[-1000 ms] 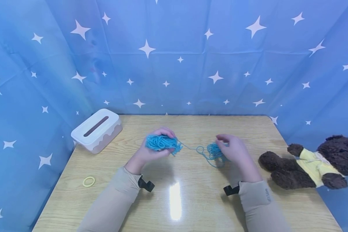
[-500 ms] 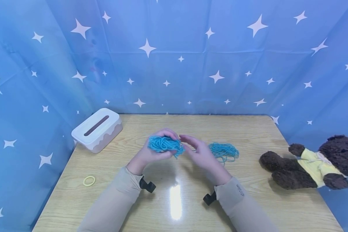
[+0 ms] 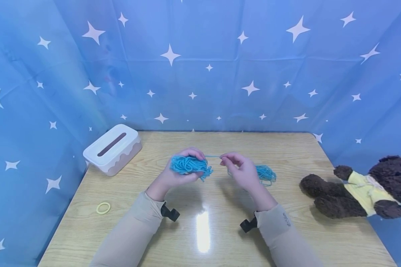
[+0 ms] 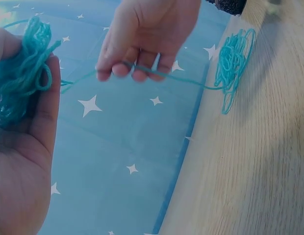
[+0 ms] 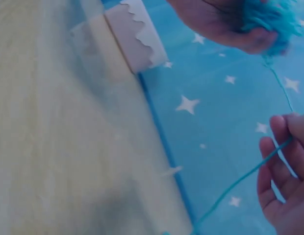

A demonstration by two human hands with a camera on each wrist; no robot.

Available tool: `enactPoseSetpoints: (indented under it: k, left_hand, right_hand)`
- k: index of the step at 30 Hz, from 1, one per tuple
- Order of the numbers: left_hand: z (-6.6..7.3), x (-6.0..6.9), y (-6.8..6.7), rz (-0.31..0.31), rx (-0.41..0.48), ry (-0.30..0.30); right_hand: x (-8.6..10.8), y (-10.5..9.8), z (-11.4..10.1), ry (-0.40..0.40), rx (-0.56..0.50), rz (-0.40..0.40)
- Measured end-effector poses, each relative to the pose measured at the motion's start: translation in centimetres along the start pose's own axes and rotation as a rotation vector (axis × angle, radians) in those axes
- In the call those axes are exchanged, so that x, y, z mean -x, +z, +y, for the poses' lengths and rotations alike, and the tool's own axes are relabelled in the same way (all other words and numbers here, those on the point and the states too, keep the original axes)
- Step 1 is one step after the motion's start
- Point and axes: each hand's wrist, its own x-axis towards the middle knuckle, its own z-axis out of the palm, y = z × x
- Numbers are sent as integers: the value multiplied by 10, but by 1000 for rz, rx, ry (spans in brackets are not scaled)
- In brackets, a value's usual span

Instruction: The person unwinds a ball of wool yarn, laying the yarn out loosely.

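Observation:
A thick bundle of blue yarn (image 3: pixel 188 165) lies in the left hand (image 3: pixel 173 176), thumb and fingers curled round its sides. To its right, the right hand (image 3: pixel 245 174) pinches a single strand (image 3: pixel 213 156) between thumb and forefinger; the strand runs taut from the bundle. In the left wrist view the strand passes across the right hand's fingers (image 4: pixel 137 73) and on to a loose yarn pile (image 4: pixel 233 63) on the table. The right wrist view shows the strand (image 5: pixel 235 183) trailing from the right hand (image 5: pixel 289 181).
A white and pinkish box (image 3: pixel 113 148) with a slotted lid stands at the table's back left. A pale yellow ring (image 3: pixel 103 208) lies at the left. A brown plush toy in a yellow top (image 3: pixel 364 189) lies across the right edge. A starry blue curtain (image 3: pixel 200 74) hangs behind.
The right hand moved left from the loose pile to the bundle, then drew back a little to the right with the strand pinched. The left hand has barely moved.

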Motion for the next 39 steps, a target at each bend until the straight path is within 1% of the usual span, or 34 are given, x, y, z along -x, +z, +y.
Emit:
enactPoseSetpoints:
  k: [2, 4, 9, 14, 16, 19, 20, 23, 26, 29, 31, 34, 39]
  left_hand:
    - [0, 0, 0, 5, -4, 3]
    - [-1, -1, 0, 12, -7, 4]
    - [-3, -1, 0, 27, -19, -9]
    - [-4, -1, -1, 34, 0, -33]
    - [-4, -1, -1, 39, 5, -38]
    - [-3, -1, 0, 45, 13, -43]
    - [-2, -1, 0, 47, 13, -44]
    - [-2, -1, 0, 50, 16, -45]
    - [-2, 0, 0, 49, 13, -40]
    - [-2, 0, 0, 48, 8, -29]
    - [-3, 0, -1, 47, 8, -22]
    - [-3, 0, -1, 44, 9, -16]
    - [-2, 0, -2, 43, 13, -12]
  right_hand:
    - [1, -11, -1, 3, -24, 37]
    - [2, -21, -1, -3, -75, 83]
    - [4, -43, 0, -97, -195, 217]
    - [6, -64, 4, -169, -239, 327]
    - [8, -72, 5, -170, -231, 367]
    - [9, -83, 7, -148, -206, 417]
    - [10, -87, 8, -130, -182, 432]
    - [11, -97, 11, -45, -54, 470]
    - [14, -107, 16, 65, 116, 467]
    - [16, -116, 23, 158, 251, 425]
    - [16, -121, 29, 206, 320, 387]
    - [16, -126, 38, 272, 397, 320]
    - [15, -132, 57, 385, 456, 192]
